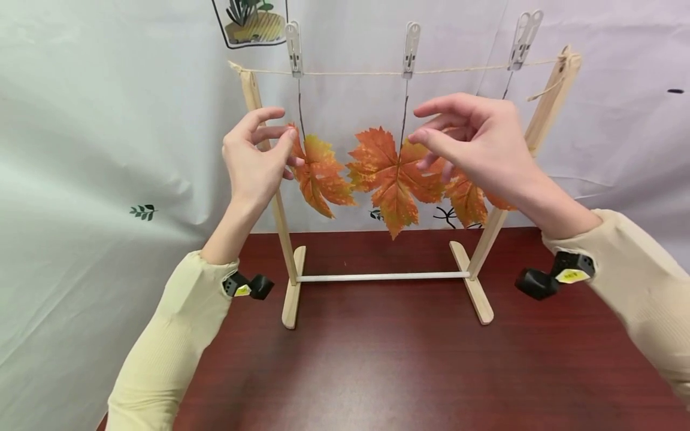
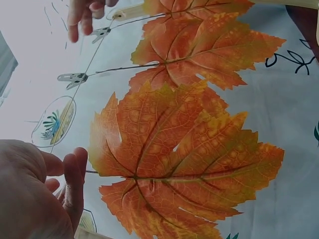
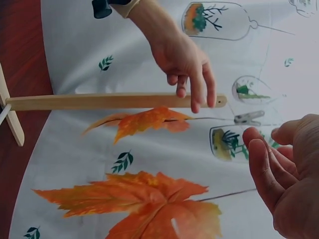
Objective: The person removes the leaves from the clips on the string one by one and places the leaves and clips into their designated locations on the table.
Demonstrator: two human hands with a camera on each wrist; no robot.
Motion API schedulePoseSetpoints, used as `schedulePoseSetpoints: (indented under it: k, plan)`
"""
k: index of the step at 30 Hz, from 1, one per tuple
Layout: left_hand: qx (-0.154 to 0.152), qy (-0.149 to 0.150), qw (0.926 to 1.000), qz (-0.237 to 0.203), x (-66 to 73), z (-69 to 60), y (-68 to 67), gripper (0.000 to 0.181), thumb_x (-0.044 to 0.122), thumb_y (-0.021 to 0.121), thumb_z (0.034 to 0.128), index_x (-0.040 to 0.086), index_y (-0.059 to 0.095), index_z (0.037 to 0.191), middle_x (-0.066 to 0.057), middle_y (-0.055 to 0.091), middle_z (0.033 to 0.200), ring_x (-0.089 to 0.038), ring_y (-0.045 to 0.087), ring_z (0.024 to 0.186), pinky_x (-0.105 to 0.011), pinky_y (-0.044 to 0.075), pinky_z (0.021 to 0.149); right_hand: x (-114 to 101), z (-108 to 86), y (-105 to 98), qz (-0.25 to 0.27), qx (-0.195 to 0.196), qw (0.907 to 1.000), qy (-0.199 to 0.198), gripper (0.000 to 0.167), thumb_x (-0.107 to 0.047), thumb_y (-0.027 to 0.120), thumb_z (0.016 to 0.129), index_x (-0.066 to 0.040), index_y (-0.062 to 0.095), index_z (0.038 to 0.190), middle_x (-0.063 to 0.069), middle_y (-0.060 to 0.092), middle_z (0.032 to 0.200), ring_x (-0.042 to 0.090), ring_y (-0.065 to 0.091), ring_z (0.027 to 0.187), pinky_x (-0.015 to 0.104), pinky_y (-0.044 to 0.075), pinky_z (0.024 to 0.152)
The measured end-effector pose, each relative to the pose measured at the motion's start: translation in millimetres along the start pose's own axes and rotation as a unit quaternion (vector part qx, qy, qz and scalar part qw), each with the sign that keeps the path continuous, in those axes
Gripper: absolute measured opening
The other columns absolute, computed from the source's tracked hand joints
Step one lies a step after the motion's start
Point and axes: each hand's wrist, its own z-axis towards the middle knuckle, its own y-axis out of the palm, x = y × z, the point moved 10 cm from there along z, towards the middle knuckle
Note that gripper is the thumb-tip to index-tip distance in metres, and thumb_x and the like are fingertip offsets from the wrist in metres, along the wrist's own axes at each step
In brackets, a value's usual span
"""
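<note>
Orange leaves (image 1: 396,179) looked flimsy, best pinched by stems (image 1: 403,123); ten-o'clock left grip (image 1: 256,158) and two-o'clock right grip (image 1: 477,137) half-gaped, empty.

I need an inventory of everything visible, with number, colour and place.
table: one, dark red, underneath
feet: two, pale wood, on the table
posts: two, pale wood, above the feet
rod: one, white, low between the posts
cord: one, tan, between post tops
clips: three, pale grey, on the cord
stems: three, dark, below the clips
leaves: three, orange and yellow, on the stems
backdrop: one, whitish, behind
sleeves: two, cream, left and right
wrist cameras: two, black, on the sleeves
left hand: one, bare, near the leftmost leaf
right hand: one, bare, near the middle leaf
</note>
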Motion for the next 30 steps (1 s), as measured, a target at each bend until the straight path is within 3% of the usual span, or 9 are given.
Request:
schedulePoseSetpoints:
  k: [10,19,30]
  plan:
    - [-0.009,-0.015,0.9998,0.006,0.9,5.8,5.3,0.028,0.005,0.067,0.0896,0.009,0.069,0.117,-0.017,0.07,0.095,-0.022,0.067,0.051,-0.029,0.053,0.044,-24,25.0,20,-0.029,-0.046,0.9985,-0.007,0.029,-0.011,0.071,0.092,-0.009,0.071,0.121,0.012,0.073,0.097,0.028,0.071,0.071,0.032,0.052,0.046]
    - [-0.011,-0.018,0.9997,0.016,-1.6,7.2,8.9,0.029,0.004,0.068,0.0892,0.009,0.069,0.117,-0.014,0.069,0.094,-0.02,0.066,0.051,-0.029,0.054,0.046,-39,57.1,41,-0.008,-0.056,0.9984,0.002,0.031,-0.012,0.072,0.091,-0.008,0.069,0.121,0.012,0.072,0.103,0.026,0.073,0.075,0.034,0.054,0.048]
    - [-0.005,0.0,0.9995,0.03,0.9,9.0,12.5,0.028,0.003,0.067,0.089,0.008,0.069,0.116,-0.012,0.067,0.091,-0.019,0.065,0.049,-0.032,0.055,0.049,-39,87.8,53,0.007,-0.051,0.9982,0.031,0.035,-0.014,0.072,0.091,-0.012,0.066,0.126,0.011,0.069,0.115,0.027,0.072,0.081,0.032,0.055,0.052]
